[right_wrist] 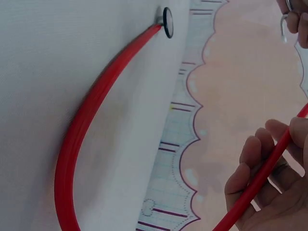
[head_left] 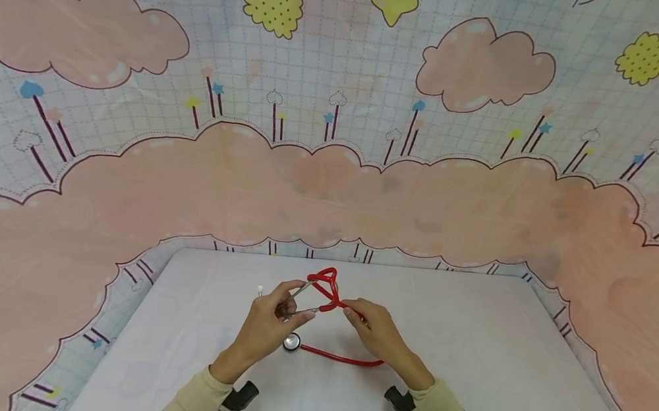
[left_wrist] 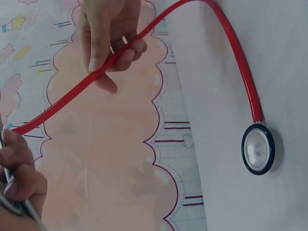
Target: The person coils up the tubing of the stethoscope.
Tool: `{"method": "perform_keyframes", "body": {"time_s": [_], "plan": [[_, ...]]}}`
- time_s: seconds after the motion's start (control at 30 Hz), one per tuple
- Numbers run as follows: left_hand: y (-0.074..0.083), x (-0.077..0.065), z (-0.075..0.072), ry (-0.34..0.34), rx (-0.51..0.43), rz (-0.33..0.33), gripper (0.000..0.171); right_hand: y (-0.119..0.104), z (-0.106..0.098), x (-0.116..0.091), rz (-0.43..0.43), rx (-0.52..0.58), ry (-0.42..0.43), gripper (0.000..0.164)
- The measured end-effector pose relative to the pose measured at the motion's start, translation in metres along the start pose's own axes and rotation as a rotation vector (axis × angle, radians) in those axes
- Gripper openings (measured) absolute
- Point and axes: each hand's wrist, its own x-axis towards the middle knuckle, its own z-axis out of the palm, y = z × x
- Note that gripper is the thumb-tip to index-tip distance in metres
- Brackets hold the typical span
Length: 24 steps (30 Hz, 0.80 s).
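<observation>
A stethoscope with red tubing is held up between both hands over the white table. My left hand grips its metal ear tubes, fingers and thumb curled round them. My right hand pinches the red tube just right of the fork; in the right wrist view the tube runs across the curled fingers. The round chest piece, dark-rimmed with a pale face, lies on the table below the hands. One white ear tip shows beyond the left hand.
The white tabletop spreads beneath the hands. A patterned cloth with clouds and stars rises behind it and runs down both sides. Black wrist mounts stick out beside the sleeves.
</observation>
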Motion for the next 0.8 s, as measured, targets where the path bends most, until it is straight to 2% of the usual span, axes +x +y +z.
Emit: {"method": "perform_keyframes", "body": {"time_s": [0.13,0.27,0.33,0.5,0.7,0.8], "plan": [[-0.002,0.002,-0.002,-0.071,-0.045,-0.055,0.045,0.006,0.000,0.000,0.035,0.003,0.015,0.027],[-0.002,0.003,-0.002,-0.129,-0.052,-0.056,0.046,0.011,0.000,0.000,0.044,0.008,0.004,0.023],[-0.002,0.003,-0.002,-0.137,-0.045,-0.050,0.047,0.013,0.000,0.000,0.043,-0.007,0.004,0.022],[-0.005,0.004,-0.001,-0.081,-0.022,-0.043,0.046,0.016,0.002,-0.007,0.066,-0.042,-0.011,0.025],[-0.009,0.006,0.000,0.057,-0.005,-0.047,0.042,0.020,0.005,-0.015,0.073,0.005,-0.029,0.024],[-0.011,0.008,0.000,0.098,-0.001,-0.035,0.043,0.022,0.005,-0.018,0.067,0.028,-0.019,0.023]]}}
